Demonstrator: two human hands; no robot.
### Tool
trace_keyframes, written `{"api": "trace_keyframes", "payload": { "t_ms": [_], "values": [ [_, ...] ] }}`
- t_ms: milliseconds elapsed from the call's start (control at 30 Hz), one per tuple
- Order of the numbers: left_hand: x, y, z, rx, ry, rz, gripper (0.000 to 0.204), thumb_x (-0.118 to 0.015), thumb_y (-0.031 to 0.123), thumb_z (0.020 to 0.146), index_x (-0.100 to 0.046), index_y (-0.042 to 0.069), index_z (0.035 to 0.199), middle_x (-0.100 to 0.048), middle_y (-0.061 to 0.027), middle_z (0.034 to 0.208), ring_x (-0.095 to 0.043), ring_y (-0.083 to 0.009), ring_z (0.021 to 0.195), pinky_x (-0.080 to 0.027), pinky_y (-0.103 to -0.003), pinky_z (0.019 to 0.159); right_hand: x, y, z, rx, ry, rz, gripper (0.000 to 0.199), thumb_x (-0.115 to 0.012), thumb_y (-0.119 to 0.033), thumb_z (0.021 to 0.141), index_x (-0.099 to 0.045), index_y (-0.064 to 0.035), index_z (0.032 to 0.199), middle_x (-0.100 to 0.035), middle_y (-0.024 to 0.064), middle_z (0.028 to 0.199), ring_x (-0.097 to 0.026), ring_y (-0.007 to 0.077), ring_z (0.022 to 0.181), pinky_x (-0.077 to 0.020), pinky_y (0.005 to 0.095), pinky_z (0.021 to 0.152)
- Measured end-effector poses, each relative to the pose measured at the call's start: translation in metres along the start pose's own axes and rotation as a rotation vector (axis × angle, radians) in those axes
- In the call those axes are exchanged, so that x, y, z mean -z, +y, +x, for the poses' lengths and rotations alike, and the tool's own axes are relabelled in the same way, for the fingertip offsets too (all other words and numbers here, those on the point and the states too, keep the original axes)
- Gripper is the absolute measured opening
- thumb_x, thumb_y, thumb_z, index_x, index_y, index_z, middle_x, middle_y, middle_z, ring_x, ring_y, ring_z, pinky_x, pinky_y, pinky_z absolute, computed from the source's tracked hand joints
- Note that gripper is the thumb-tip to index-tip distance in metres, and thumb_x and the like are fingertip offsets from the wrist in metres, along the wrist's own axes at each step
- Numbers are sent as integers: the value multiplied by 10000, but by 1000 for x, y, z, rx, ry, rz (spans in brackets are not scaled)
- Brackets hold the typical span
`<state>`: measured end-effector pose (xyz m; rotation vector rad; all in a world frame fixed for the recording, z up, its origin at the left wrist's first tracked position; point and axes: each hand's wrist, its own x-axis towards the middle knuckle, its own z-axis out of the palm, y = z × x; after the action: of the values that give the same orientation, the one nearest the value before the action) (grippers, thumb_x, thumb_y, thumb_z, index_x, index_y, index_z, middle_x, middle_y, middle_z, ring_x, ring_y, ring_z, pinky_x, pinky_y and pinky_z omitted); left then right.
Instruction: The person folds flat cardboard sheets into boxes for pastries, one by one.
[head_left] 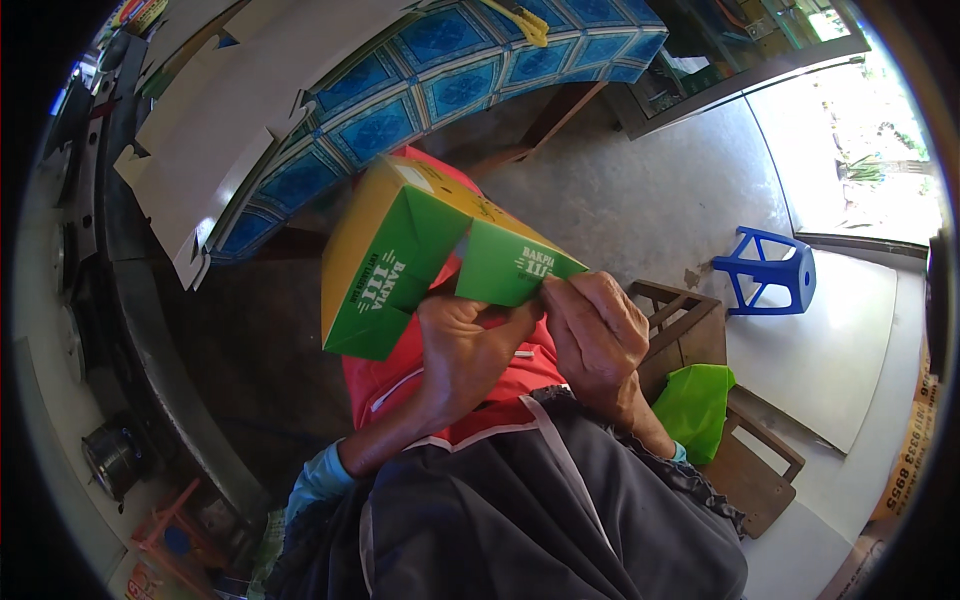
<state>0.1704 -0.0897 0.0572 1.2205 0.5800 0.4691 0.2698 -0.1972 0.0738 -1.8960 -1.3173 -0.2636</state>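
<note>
A green and yellow cardboard box (375, 275) is held over my lap, its near end partly folded, with a green end panel on the left and a separate green flap (505, 262) on the right. My left hand (465, 345) is closed at the lower edge of this flap, its thumb reaching right and some fingers hidden behind the cardboard. With the fingertips of my right hand (598, 330) I pinch the flap's right corner. Red cloth (400, 372) covers my lap beneath the box.
Ahead stands a table with a blue patterned cover (460, 80), and flat pale cardboard sheets (240, 110) are stacked at its left. A blue plastic stool (785, 275) stands to the right. Nearer on that side, a bright green bag (697, 410) rests by wooden furniture (745, 480).
</note>
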Motion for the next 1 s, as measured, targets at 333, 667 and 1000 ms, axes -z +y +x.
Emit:
{"api": "trace_keyframes", "payload": {
  "t_ms": [333, 667, 1000],
  "values": [
    [7, 20, 5, 20, -12, -100, 126, -648, -39, 893, -711, -60, 1000, -728, -75, 916, -653, -91, 841, -535, -232, 753, -4, 6, -4, 32, 86, 167, 348, -776, 97, 645, -695, 82, 983, -633, 163, 929, -633, 264, 713, -521, 337, 604],
    [7, 19, 3, 20, -12, -80, 103, -658, -34, 890, -713, -61, 973, -731, -83, 885, -659, -100, 801, -533, -241, 720, -4, 4, 3, 132, 33, 70, 383, -659, 142, 637, -645, 120, 1019, -603, 194, 940, -575, 289, 695, -484, 367, 575],
    [6, 22, 8, 44, 18, -116, 110, -659, -27, 863, -721, -61, 948, -730, -76, 840, -652, -90, 758, -520, -232, 688, -10, 2, 6, 109, 18, 10, 402, -679, 109, 654, -632, 119, 1053, -573, 173, 880, -573, 278, 681, -485, 368, 556]
  ]
}}
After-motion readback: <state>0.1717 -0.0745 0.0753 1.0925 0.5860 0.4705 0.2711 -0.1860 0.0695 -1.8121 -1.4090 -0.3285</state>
